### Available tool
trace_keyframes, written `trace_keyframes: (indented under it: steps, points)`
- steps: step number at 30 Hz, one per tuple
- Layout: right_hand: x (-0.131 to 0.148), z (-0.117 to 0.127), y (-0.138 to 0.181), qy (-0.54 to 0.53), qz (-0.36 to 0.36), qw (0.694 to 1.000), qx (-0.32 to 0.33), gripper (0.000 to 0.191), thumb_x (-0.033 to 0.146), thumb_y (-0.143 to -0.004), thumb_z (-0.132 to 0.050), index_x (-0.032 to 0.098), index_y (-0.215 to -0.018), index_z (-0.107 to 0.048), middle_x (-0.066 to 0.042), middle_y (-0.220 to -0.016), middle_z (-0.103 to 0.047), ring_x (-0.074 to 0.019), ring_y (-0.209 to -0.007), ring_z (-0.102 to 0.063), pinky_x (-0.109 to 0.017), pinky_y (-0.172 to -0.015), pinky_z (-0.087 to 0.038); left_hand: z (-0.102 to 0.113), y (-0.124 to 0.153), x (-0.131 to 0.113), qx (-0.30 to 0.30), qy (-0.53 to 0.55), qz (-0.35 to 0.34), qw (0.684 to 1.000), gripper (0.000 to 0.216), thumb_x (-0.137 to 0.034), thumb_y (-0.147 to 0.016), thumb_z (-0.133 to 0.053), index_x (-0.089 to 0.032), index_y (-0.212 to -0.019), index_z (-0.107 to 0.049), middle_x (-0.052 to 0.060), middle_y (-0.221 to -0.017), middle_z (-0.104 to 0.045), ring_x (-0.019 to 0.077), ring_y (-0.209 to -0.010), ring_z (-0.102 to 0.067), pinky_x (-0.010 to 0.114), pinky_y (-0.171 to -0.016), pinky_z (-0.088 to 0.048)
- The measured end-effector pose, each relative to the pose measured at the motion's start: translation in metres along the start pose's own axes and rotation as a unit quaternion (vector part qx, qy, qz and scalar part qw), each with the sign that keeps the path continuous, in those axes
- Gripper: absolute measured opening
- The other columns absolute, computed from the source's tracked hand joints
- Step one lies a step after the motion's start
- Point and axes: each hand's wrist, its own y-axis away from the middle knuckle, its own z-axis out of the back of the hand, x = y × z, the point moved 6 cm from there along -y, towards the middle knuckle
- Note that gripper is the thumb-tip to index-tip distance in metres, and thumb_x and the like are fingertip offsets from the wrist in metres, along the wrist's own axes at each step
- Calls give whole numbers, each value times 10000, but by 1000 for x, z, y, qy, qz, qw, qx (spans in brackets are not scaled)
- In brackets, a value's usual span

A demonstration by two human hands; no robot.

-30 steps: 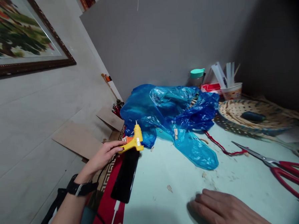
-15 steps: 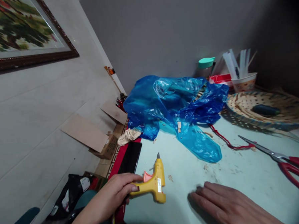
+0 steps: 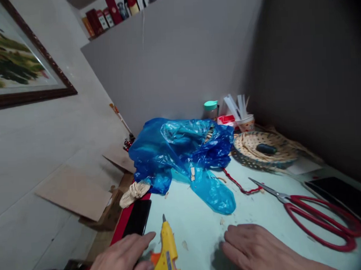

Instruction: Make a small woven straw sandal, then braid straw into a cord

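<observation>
A yellow glue gun [image 3: 170, 248] with an orange trigger lies at the front of the pale table, its nozzle facing away from me. My left hand [image 3: 119, 261] is at its handle, with the thumb over it and the index finger stretched out beside the trigger. The lower part of the handle is cut off by the frame. To the right, my right hand [image 3: 259, 247] rests low over the table, its fingers bent and pressed together; what lies under them is hidden. Red-handled scissors [image 3: 318, 216] lie partly open beyond that hand.
A crumpled blue plastic bag [image 3: 181, 147] covers the far middle. Left of it are a bundle of cord [image 3: 134, 194] and a black phone [image 3: 138, 217]. A woven basket [image 3: 278, 150] holding a dark spool, a cup of sticks [image 3: 245, 123] and a dark tablet-like device [image 3: 347, 198] are to the right.
My view has swung up and to the right, bringing a shelf and the dark device into sight. The glue gun is turned slightly, and my left index finger stands further from its trigger.
</observation>
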Motion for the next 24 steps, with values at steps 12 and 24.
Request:
trace_keyframes:
  steps: [12,24]
  points:
    - [-41,3,20,-15,-91,987,129,214,94,-736,-576,183,-922,-518,-45,-882,-614,-208,-770,-593,-298,-544,-308,-5,-168,-104,-14,-128,-200,971,347,-202,-913,-397,-248,-1186,-605,119,-1173,-618,276,-1067,-575,401,-893,-466]
    - [-105,5,31,-22,-129,983,126,227,-12,-755,-457,159,-858,-565,-78,-878,-602,-217,-830,-551,-320,-716,-373,5,-237,-70,-16,-169,-144,975,293,11,-693,-423,-158,-762,-652,101,-800,-582,246,-829,-521,360,-779,-385]
